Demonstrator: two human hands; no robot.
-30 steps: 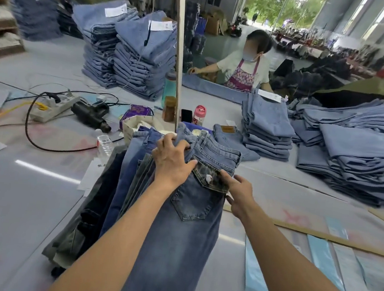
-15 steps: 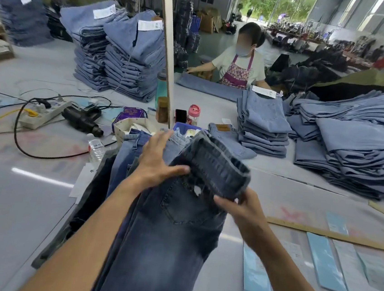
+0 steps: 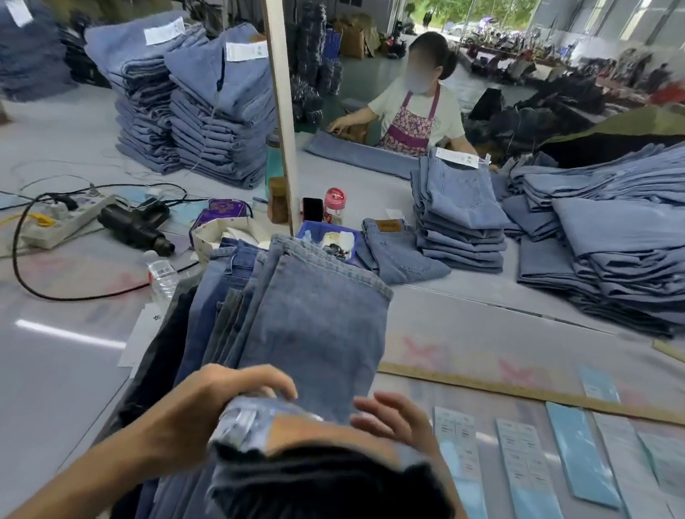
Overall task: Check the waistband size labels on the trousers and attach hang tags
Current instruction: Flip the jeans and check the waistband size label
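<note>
My left hand (image 3: 206,410) gripped the folded-back waistband (image 3: 313,442) of the top trousers (image 3: 316,332); my right hand (image 3: 395,423) hovered spread beside it. Half a second before, the band faced away; now its blurred inside, probably the label, faced me, hang tags (image 3: 521,468) waiting alongside.

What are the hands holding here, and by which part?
The left hand grips the top pair of jeans at the waistband end, pulled up toward the camera. The right hand is at the same end with fingers spread; its grip cannot be told.
</note>
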